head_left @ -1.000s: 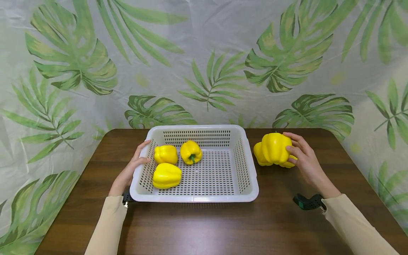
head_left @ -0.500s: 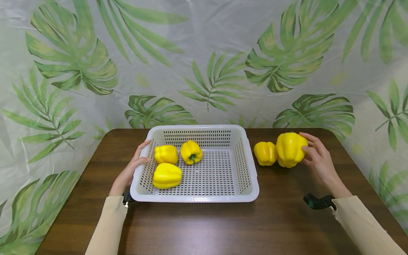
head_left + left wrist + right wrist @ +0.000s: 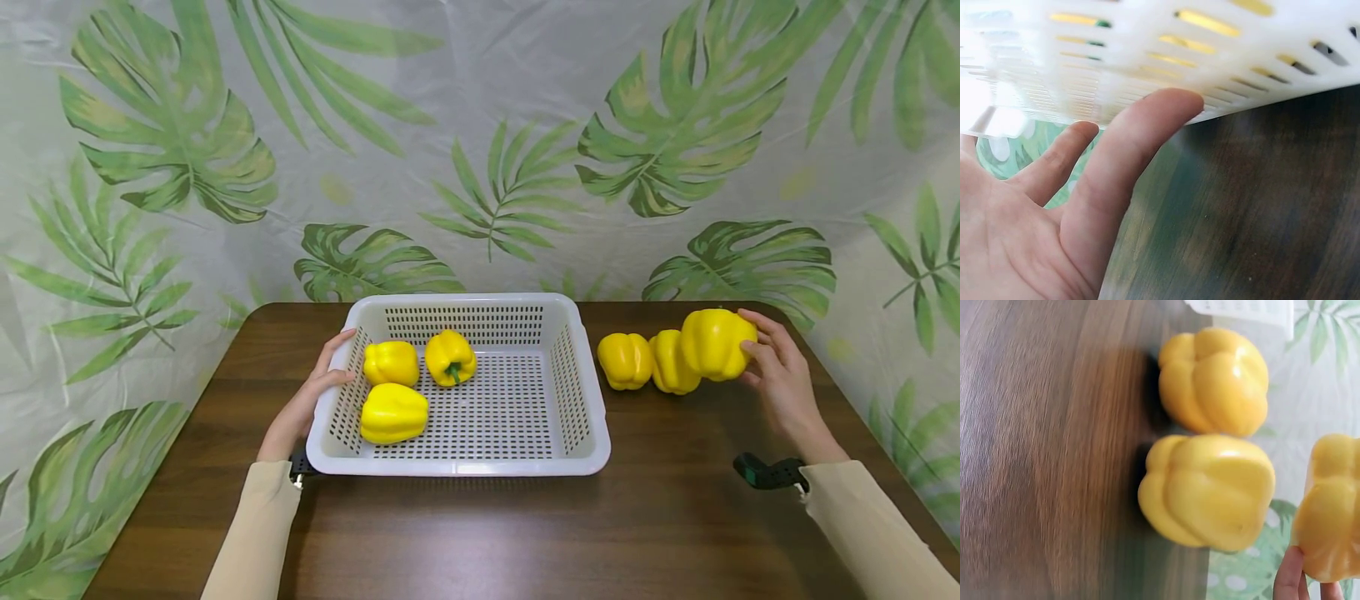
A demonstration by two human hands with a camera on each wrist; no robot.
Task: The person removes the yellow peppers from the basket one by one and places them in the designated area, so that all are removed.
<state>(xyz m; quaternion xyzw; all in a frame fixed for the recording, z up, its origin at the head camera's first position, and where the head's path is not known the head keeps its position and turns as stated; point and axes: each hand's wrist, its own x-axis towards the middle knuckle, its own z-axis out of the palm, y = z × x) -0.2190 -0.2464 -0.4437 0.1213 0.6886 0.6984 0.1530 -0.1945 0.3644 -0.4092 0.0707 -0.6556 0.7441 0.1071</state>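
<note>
My right hand [image 3: 783, 379] holds a yellow bell pepper [image 3: 716, 343] raised at the right, fingertips against its right side. In the right wrist view the held pepper [image 3: 1329, 512] is cut off by the frame edge. Two more yellow peppers, a left one [image 3: 625, 361] and a right one [image 3: 672, 364], sit side by side on the table. My left hand [image 3: 303, 400] rests against the left side of a white perforated plastic basket [image 3: 457, 467]. The left wrist view shows its thumb [image 3: 1129, 150] extended along the outer wall.
Inside the basket, toward its left, lie three yellow peppers: a back one [image 3: 391, 363], a front one [image 3: 393, 414] and one with its green stem showing [image 3: 450, 358]. The brown wooden table [image 3: 465, 542] ends against a leaf-patterned cloth [image 3: 510, 100].
My right hand has moved right with its pepper, away from the basket, uncovering the two peppers on the table. The left hand and basket look unmoved.
</note>
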